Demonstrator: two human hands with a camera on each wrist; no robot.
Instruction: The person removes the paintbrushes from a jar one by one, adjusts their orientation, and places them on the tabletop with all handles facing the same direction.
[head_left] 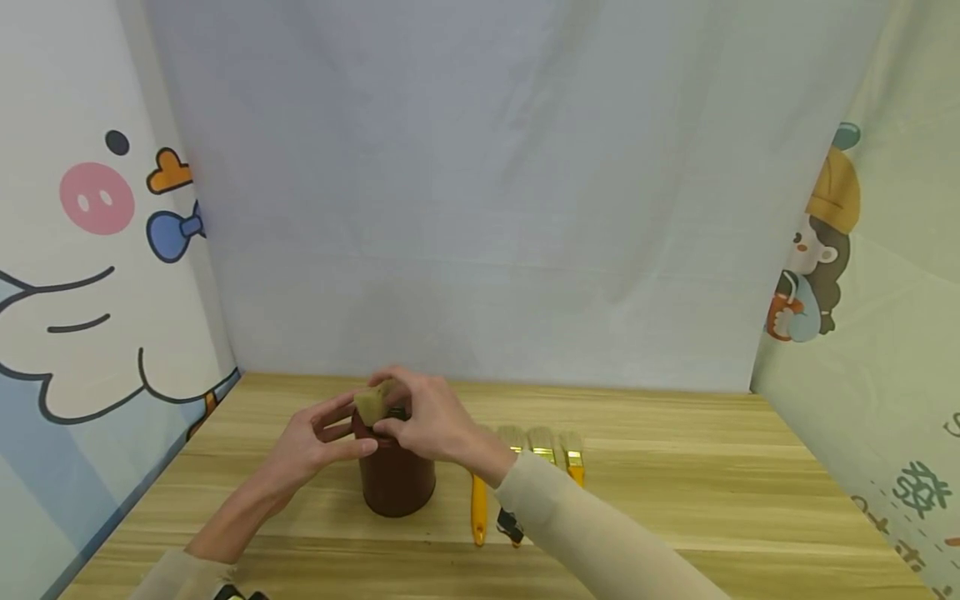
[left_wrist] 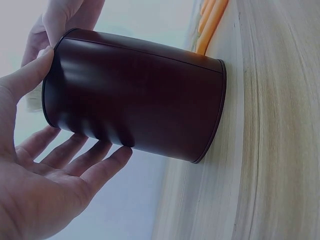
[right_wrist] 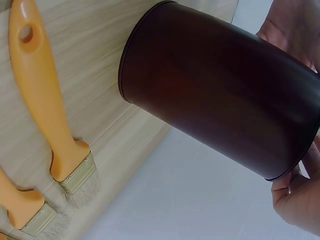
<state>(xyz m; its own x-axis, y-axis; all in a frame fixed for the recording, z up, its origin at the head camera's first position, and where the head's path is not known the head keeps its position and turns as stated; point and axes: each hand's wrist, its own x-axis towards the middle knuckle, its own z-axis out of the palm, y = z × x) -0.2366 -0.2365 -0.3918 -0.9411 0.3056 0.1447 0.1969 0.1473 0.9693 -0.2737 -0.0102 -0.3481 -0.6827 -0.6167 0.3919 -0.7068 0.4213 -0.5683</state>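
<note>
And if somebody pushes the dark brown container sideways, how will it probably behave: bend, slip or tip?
The dark brown container looks fairly stiff, since its wall shows an even outline without dents. Its smooth, slightly shiny surface may be a little slippery. It stands upright on the table but is taller than wide, so a push near the rim could tip it.

The table (head_left: 675, 500) bears a dark canister (head_left: 399, 482) — and, seemingly, four brushes (head_left: 478, 507).

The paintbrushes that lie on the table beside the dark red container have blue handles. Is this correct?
Not quite: the handles are orange, not blue, as the right wrist view shows. The paintbrushes do lie on the table beside the dark red container.
</note>
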